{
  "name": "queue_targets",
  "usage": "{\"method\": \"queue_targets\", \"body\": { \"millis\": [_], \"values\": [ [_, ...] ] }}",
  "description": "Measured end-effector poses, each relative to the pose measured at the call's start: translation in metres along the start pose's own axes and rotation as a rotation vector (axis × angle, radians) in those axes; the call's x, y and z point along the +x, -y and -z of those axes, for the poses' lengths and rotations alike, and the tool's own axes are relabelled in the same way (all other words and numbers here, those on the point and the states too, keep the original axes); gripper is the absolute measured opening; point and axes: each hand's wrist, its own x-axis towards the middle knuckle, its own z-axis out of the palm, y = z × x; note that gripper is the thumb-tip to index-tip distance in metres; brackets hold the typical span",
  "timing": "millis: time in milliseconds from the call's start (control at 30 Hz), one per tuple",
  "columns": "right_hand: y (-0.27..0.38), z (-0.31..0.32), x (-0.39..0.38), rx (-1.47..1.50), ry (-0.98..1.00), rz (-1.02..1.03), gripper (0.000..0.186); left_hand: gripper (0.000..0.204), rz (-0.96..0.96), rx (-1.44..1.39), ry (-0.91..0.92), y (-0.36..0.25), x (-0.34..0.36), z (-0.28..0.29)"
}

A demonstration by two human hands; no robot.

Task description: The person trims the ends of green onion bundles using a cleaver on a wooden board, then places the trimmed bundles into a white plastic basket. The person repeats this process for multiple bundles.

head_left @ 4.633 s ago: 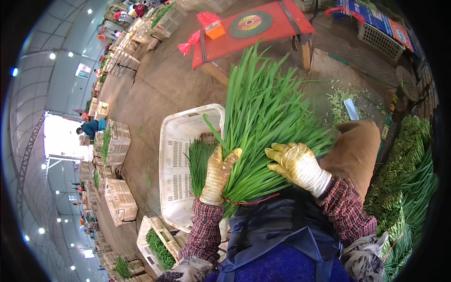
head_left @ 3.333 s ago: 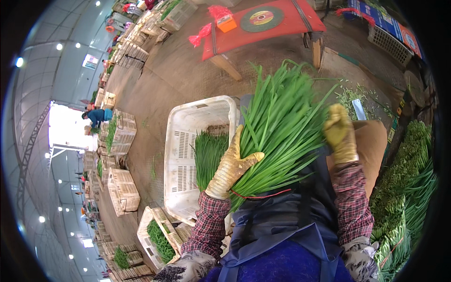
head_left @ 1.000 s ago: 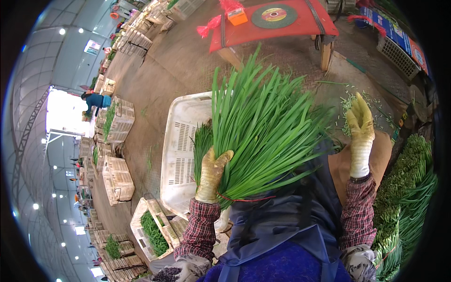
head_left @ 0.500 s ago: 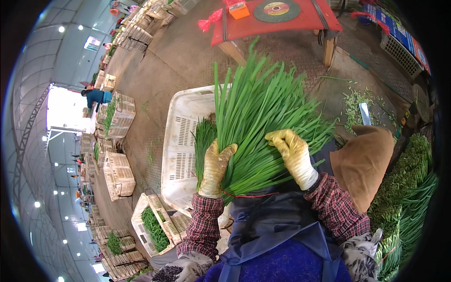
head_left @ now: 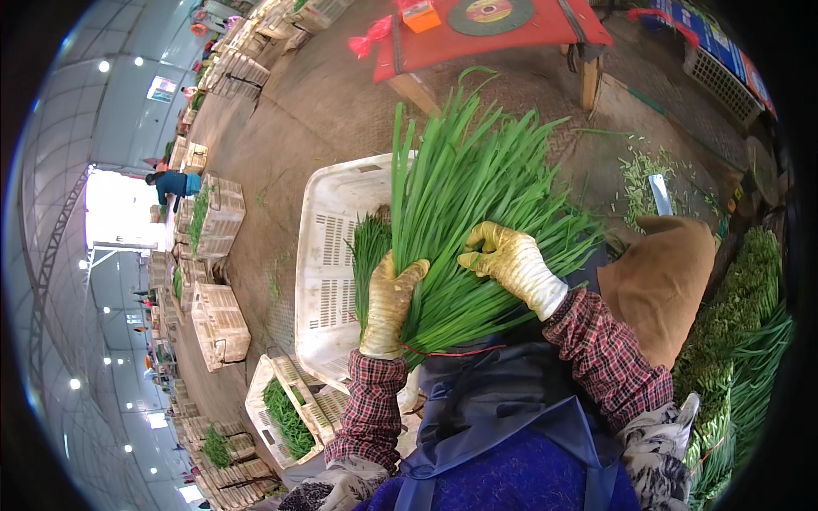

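Note:
A large bunch of long, flat green chives [head_left: 477,179] fans out in front of me, its leaf tips pointing away. My left hand [head_left: 394,294], in a stained yellow-white glove, is wrapped round the left side of the bunch. My right hand [head_left: 504,258], gloved alike, rests over the middle of the leaves with thumb and fingers pinched together on them; how many leaves they hold is hidden. A thin red tie [head_left: 452,353] crosses the lower end of the bunch. Behind my left hand, more chives [head_left: 368,247] stand in a white plastic crate [head_left: 328,200].
A red-topped bench [head_left: 554,25] with a grinding disc [head_left: 492,14] and an orange box [head_left: 421,17] stands ahead. A blade [head_left: 659,194] lies by scattered trimmings [head_left: 637,175]. Stacked chives [head_left: 724,341] line my right. A smaller crate [head_left: 277,409] holds greens. Someone [head_left: 175,185] bends over far crates.
My right hand has moved slightly left and nearer my left hand, across the leaves, its fingers more tightly curled. My left hand keeps its grip; the view has shifted slightly.

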Motion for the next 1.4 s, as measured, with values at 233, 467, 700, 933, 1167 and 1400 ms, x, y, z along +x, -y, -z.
{"method": "queue_targets", "body": {
  "millis": [233,467,700,933,1167,1400],
  "values": [
    [0.006,0.002,-0.007,-0.142,-0.006,-0.061,0.036,0.030,-0.040,-0.006,-0.012,0.004,0.002,0.002],
    [0.027,0.006,0.002,-0.358,0.063,-0.139,0.047,0.030,-0.053,0.022,0.015,-0.004,-0.001,-0.008],
    [0.018,0.000,-0.001,-0.213,0.076,-0.129,0.033,0.032,-0.041,0.032,-0.008,-0.006,0.000,-0.008],
    [0.000,-0.006,-0.013,-0.059,0.016,-0.069,0.027,0.032,-0.021,0.039,-0.021,0.006,0.007,0.001],
    [0.011,-0.007,-0.028,-0.038,-0.069,-0.047,0.020,0.032,-0.012,0.020,-0.008,0.006,0.006,0.001],
    [-0.002,-0.016,-0.027,0.201,-0.089,0.013,0.018,0.031,-0.047,0.024,-0.023,0.002,0.003,-0.002]
  ]
}}
